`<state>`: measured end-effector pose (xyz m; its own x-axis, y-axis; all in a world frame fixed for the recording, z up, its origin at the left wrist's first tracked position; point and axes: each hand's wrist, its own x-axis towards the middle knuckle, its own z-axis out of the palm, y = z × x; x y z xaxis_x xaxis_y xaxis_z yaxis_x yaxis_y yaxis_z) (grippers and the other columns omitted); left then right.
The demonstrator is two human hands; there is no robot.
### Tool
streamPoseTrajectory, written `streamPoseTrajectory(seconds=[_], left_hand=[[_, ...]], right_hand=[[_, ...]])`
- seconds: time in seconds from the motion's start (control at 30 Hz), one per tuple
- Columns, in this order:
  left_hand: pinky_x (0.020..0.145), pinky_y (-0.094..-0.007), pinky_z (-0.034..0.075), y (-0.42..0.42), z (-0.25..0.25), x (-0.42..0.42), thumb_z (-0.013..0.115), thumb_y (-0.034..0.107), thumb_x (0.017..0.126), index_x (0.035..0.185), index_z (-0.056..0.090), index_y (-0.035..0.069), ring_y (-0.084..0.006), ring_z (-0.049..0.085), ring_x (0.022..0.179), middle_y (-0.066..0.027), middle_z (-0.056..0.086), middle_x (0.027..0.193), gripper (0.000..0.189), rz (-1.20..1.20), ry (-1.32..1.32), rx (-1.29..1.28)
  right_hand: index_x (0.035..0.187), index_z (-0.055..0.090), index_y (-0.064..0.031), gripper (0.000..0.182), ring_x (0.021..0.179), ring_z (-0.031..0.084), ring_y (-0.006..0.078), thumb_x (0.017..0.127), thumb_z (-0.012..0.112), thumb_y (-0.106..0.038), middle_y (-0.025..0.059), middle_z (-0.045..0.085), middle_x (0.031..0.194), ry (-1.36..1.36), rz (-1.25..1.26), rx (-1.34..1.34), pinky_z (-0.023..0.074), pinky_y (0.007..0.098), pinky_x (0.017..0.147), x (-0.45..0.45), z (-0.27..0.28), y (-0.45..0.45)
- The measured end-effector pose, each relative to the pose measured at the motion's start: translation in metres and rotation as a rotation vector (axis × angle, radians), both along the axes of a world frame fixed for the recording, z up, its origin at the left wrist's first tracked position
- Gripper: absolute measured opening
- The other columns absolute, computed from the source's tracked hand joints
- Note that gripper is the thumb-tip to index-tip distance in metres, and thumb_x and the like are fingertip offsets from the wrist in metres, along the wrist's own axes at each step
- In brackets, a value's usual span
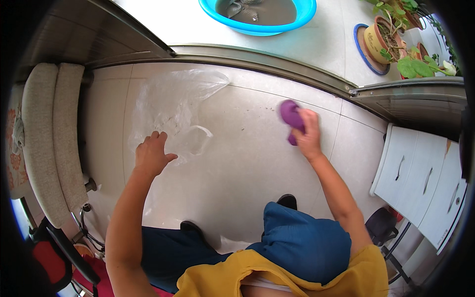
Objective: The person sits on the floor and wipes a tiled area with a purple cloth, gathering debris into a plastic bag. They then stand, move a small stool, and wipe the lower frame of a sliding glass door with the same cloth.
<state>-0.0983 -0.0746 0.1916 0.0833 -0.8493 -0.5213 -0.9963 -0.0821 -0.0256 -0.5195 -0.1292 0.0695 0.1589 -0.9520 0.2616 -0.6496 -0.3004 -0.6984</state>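
Note:
My right hand grips a bunched purple cloth at the right of the tiled floor. The cloth is slightly blurred, and I cannot tell whether it touches the tiles. A few dark specks of dirt lie just left of it. On the left, a clear plastic bag is spread flat, with dark specks on it and a loop handle at its right. My left hand is over the bag's near edge, thumb apart from the fingers, with nothing visible in it. Whether it touches the bag is unclear.
A metal sliding-door track crosses the floor ahead. Beyond it stand a blue basin holding fish in murky water, and potted plants. A beige upholstered seat is at left, a white drawer cabinet at right.

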Motion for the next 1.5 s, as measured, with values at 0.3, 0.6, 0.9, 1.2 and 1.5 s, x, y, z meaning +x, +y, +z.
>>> streamPoseTrajectory(seconds=[0.3, 0.6, 0.9, 1.2, 1.5], left_hand=[[0.072, -0.0438, 0.045, 0.017, -0.020, -0.051, 0.073, 0.015, 0.073, 0.095, 0.055, 0.008, -0.0315, 0.057, 0.086, -0.0106, 0.056, 0.090, 0.028, -0.420, 0.312, -0.136], [0.068, -0.0402, 0.048, 0.048, -0.073, -0.067, 0.068, 0.022, 0.082, 0.084, 0.055, 0.010, -0.0273, 0.059, 0.080, -0.0073, 0.056, 0.083, 0.019, -0.435, 0.381, -0.222], [0.070, -0.0426, 0.044, 0.074, -0.158, -0.047, 0.070, 0.019, 0.081, 0.083, 0.058, 0.011, -0.0306, 0.056, 0.077, -0.0075, 0.058, 0.082, 0.014, 0.060, 0.178, -0.684], [0.069, -0.0410, 0.045, 0.079, -0.170, -0.045, 0.074, 0.018, 0.077, 0.087, 0.065, 0.013, -0.0301, 0.054, 0.076, -0.0070, 0.058, 0.081, 0.014, 0.183, 0.206, -0.812], [0.069, -0.0442, 0.046, 0.082, -0.168, -0.042, 0.072, 0.016, 0.080, 0.097, 0.063, 0.007, -0.0336, 0.055, 0.078, -0.0120, 0.059, 0.086, 0.021, 0.192, 0.233, -0.809]], right_hand=[[0.131, 0.049, -0.0073, 0.061, 0.111, 0.046, 0.0380, 0.075, 0.071, -0.018, 0.0175, 0.048, 0.119, 0.352, -0.682, -0.022, 0.0375, 0.0484, 0.098, 0.012, -0.068, 0.027], [0.118, 0.058, -0.0025, 0.044, 0.100, 0.054, 0.0316, 0.082, 0.072, -0.024, 0.0128, 0.054, 0.107, -0.201, -0.323, 0.117, 0.0465, 0.0390, 0.088, 0.061, -0.015, -0.032], [0.121, 0.058, -0.0077, 0.051, 0.107, 0.049, 0.0334, 0.076, 0.076, -0.021, 0.0117, 0.051, 0.115, 0.154, -0.172, 0.011, 0.0436, 0.0421, 0.093, 0.115, -0.037, -0.016], [0.113, 0.063, -0.0099, 0.046, 0.103, 0.053, 0.0300, 0.069, 0.075, -0.017, 0.0087, 0.056, 0.112, 0.087, 0.247, 0.015, 0.0464, 0.0399, 0.085, 0.136, -0.014, -0.069], [0.113, 0.062, -0.0064, 0.037, 0.105, 0.055, 0.0243, 0.077, 0.070, -0.008, 0.0075, 0.055, 0.115, -0.268, 0.253, 0.405, 0.0452, 0.0335, 0.093, 0.056, 0.011, -0.010]])
